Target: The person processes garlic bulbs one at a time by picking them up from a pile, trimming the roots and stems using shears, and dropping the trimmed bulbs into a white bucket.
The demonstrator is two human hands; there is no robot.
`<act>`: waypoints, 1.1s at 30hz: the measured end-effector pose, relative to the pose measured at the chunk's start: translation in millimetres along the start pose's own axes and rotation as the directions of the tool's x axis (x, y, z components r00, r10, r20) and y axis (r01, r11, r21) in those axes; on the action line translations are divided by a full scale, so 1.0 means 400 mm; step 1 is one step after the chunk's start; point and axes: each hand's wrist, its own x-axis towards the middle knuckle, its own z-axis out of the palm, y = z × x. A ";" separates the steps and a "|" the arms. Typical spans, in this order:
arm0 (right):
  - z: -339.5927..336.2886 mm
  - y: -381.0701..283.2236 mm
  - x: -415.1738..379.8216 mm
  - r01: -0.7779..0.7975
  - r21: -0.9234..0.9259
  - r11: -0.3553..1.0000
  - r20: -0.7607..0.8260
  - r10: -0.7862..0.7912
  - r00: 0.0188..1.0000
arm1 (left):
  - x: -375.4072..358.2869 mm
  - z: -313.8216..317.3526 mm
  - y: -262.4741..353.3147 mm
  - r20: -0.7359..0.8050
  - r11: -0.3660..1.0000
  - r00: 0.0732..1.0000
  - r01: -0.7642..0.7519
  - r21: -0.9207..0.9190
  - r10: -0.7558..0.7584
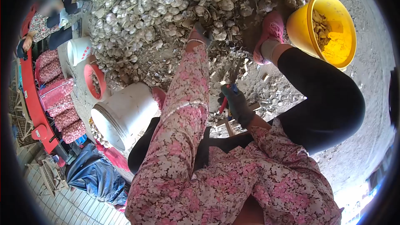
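Between left hand (201,34) and right hand (240,107): passage over littered ground (225,56)
Ahead: garlic pile (152,12) (uneven) obstructs
Right: pink shoe (273,29), then yellow bucket (301,27), block
Left: white bucket (129,104) blocks

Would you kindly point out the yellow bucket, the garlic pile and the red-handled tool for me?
Yellow bucket (298,28): head view, on its outer wall.
Garlic pile (162,8): head view, on its bulbs.
Red-handled tool (223,105): head view, on its red handle.

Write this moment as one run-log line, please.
left hand: at garlic heap | right hand: holding red-handled tool | yellow bucket: scraps inside
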 end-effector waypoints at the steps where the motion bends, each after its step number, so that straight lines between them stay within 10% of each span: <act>1: -0.001 -0.001 0.004 -0.013 -0.041 0.999 -0.007 0.012 1.000 | 0.017 0.016 0.006 0.063 0.995 0.995 -0.078 0.062 0.075; 9: -0.013 -0.051 0.009 0.136 -0.368 0.920 0.099 -0.107 0.989 | -0.004 -0.088 -0.038 0.430 0.941 0.861 -0.331 0.068 0.272; 12: -0.013 -0.063 0.003 0.317 -0.722 0.615 0.086 -0.375 0.923 | -0.142 -0.244 -0.114 0.463 0.922 0.830 -0.144 -0.358 0.310; 14: -0.014 -0.063 0.000 0.416 -0.733 0.538 0.173 -0.444 0.879 | -0.247 -0.321 -0.141 0.862 1.000 0.506 0.031 0.001 -0.017; 16: -0.016 -0.069 -0.009 0.376 -0.760 0.530 0.186 -0.377 0.907 | -0.331 -0.360 -0.188 0.858 0.991 0.508 0.058 -0.125 0.078; 18: -0.018 -0.059 -0.013 0.515 -0.747 0.420 0.344 -0.420 0.840 | -0.383 -0.382 -0.235 0.657 0.894 0.606 -0.302 -0.332 0.448; 24: -0.005 -0.025 -0.068 0.551 -0.694 0.463 0.411 -0.374 0.831 | -0.510 -0.452 -0.301 0.682 0.902 0.618 -0.406 -0.148 0.390; 26: -0.010 0.005 -0.054 0.208 -0.606 0.768 0.219 -0.090 0.972 | -0.500 -0.490 -0.287 0.777 0.911 0.485 -0.121 -0.394 0.401; 27: -0.024 0.014 -0.046 0.333 -0.678 0.655 0.250 -0.220 0.943 | -0.519 -0.503 -0.293 0.621 0.873 0.627 -0.225 -0.434 0.470; 28: -0.030 0.013 -0.058 0.338 -0.686 0.644 0.259 -0.218 0.941 | -0.513 -0.525 -0.292 0.617 0.865 0.622 -0.225 -0.449 0.482; 30: -0.020 -0.009 -0.115 0.606 -0.749 0.270 0.414 -0.524 0.745 | -0.470 -0.589 -0.267 0.520 0.704 0.569 -0.705 -0.090 0.637; 33: 0.000 -0.019 -0.147 0.668 -0.741 -0.070 0.591 -0.541 0.598 | -0.497 -0.628 -0.256 0.470 0.477 0.533 -0.844 0.244 0.704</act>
